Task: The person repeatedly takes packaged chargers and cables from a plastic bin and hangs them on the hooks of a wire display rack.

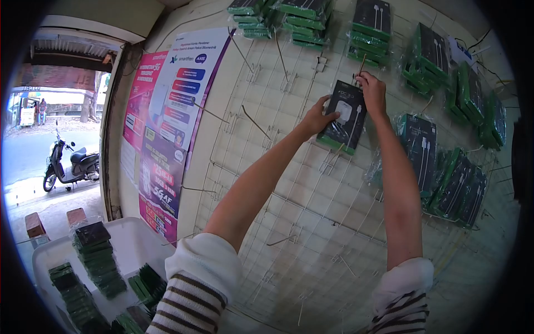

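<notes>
A black and green charger box (344, 114), printed with a white charger and cable, is held up against the wire grid rack (300, 183). My left hand (318, 118) grips its left edge, thumb across the front. At the box's top right corner, the fingers of my right hand (372, 92) are pinched together beside a thin metal hook (364, 62). Whether they also touch the hook is hard to tell. Above hangs a stack of similar boxes (371, 28) in clear plastic.
More packaged boxes hang at the right (420, 150) and the top (303, 19). Bare hooks (256, 122) jut from the grid. Posters (172, 100) cover the wall at left. Lower left, a white tray (133, 228) carries stacked green boxes (100, 259). A scooter (72, 161) stands outside the doorway.
</notes>
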Demonstrator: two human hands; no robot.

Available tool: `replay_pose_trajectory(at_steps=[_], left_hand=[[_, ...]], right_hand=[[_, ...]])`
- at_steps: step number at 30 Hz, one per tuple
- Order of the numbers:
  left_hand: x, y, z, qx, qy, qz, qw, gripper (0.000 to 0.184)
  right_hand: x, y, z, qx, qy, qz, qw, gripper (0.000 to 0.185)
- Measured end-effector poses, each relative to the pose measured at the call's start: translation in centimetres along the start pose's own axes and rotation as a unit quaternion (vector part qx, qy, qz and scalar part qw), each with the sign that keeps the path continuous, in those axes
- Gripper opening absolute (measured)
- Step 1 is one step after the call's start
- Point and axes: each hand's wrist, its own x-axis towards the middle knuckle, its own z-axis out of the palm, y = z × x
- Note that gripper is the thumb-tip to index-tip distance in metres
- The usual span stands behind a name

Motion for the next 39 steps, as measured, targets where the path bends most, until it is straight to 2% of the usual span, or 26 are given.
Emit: replay_pose_trajectory(at_steps=[3, 5, 7, 8, 9, 10, 11, 12, 13, 15, 17, 18, 21, 23, 24, 27, 30, 33, 34, 35, 36, 37, 38, 39], left_hand=[[-0.6, 0.0, -0.1, 0.000, 0.000, 0.000, 1.000, 0.068], [-0.9, -0.1, 0.0, 0.010, -0.007, 0.003, 1.000, 0.067], [-1.6, 0.0, 0.1, 0.022, -0.014, 0.003, 1.000, 0.066], [-2.0, 0.1, 0.1, 0.023, -0.009, -0.002, 1.000, 0.065], [-2.3, 0.3, 0.0, 0.024, -0.004, -0.006, 1.000, 0.064], [-2.4, 0.5, -0.1, 0.028, -0.005, -0.007, 1.000, 0.064], [-2.7, 0.6, -0.2, 0.052, 0.015, 0.028, 0.998, 0.063], [-3.0, 0.7, -0.3, 0.076, 0.034, 0.061, 0.995, 0.061], [-3.5, 1.4, -0.5, 0.080, 0.033, 0.057, 0.995, 0.061], [-4.6, 3.6, -1.1, 0.100, 0.072, 0.133, 0.983, 0.060], [-6.4, 6.9, -2.0, 0.114, 0.077, 0.152, 0.979, 0.053], [-7.7, 8.8, -2.5, 0.097, 0.074, 0.196, 0.973, 0.049], [-12.9, 13.7, -4.7, 0.069, 0.070, 0.287, 0.953, 0.040], [-18.5, 16.6, -6.0, 0.088, 0.072, 0.257, 0.960, 0.034], [-21.7, 17.5, -6.7, 0.144, 0.076, 0.246, 0.956, 0.031], [-31.8, 18.1, -8.6, 0.298, 0.100, 0.204, 0.927, 0.020], [-43.1, 17.6, -8.5, 0.349, 0.208, -0.039, 0.913, 0.014], [-55.4, 16.0, -6.5, 0.370, 0.338, -0.262, 0.825, 0.017], [-59.3, 15.8, -5.3, 0.383, 0.367, -0.311, 0.789, 0.016], [-63.1, 15.6, -3.6, 0.391, 0.392, -0.360, 0.751, 0.016], [-67.1, 15.1, -1.8, 0.392, 0.406, -0.385, 0.730, 0.016], [-71.1, 14.3, 0.2, 0.378, 0.464, -0.452, 0.662, 0.016], [-74.3, 13.8, 2.2, 0.360, 0.515, -0.509, 0.588, 0.016], [-76.7, 13.5, 4.1, 0.362, 0.520, -0.520, 0.573, 0.016]], right_hand=[[-0.4, -0.2, 0.1, -0.020, 0.041, -0.024, 0.999, 0.009], [-0.7, -0.5, 0.5, -0.014, 0.029, 0.012, 0.999, 0.011], [-1.3, -1.3, 0.8, -0.023, 0.063, 0.029, 0.997, 0.016], [-1.8, -1.7, 0.6, -0.034, 0.041, 0.048, 0.997, 0.026], [-2.3, -1.7, 0.8, -0.033, 0.043, 0.050, 0.997, 0.026], [-2.7, -1.7, 1.2, -0.060, 0.091, 0.017, 0.994, 0.029], [-3.2, -1.7, 1.4, -0.088, 0.138, -0.014, 0.986, 0.031], [-3.6, -2.2, 1.3, -0.085, 0.138, -0.009, 0.987, 0.031], [-3.9, -3.2, 0.9, -0.067, 0.158, -0.003, 0.985, 0.033], [-4.4, -5.6, -0.1, -0.046, 0.178, 0.009, 0.983, 0.034], [-4.7, -9.1, -1.6, 0.034, 0.207, -0.021, 0.978, 0.028], [-4.9, -11.1, -2.5, 0.042, 0.209, -0.015, 0.977, 0.028], [-6.8, -18.3, -5.0, 0.197, 0.185, 0.004, 0.963, 0.019], [-9.8, -23.7, -6.8, 0.295, 0.124, 0.012, 0.947, 0.020], [-11.9, -26.1, -7.9, 0.307, 0.068, 0.020, 0.949, 0.021], [-19.6, -32.3, -8.7, 0.450, -0.055, -0.013, 0.891, 0.022], [-28.4, -39.3, -8.7, 0.571, -0.159, -0.024, 0.805, 0.017], [-39.6, -46.2, -9.5, 0.667, -0.334, 0.036, 0.665, 0.015], [-43.1, -47.8, -10.2, 0.687, -0.392, 0.067, 0.608, 0.014], [-47.3, -48.8, -10.7, 0.702, -0.412, 0.063, 0.577, 0.014], [-51.6, -49.9, -11.2, 0.684, -0.488, 0.070, 0.537, 0.014], [-54.9, -50.5, -11.6, 0.659, -0.559, 0.073, 0.498, 0.014], [-57.2, -50.4, -12.0, 0.667, -0.568, 0.070, 0.477, 0.014], [-59.1, -50.1, -12.0, 0.637, -0.630, 0.060, 0.440, 0.015]])
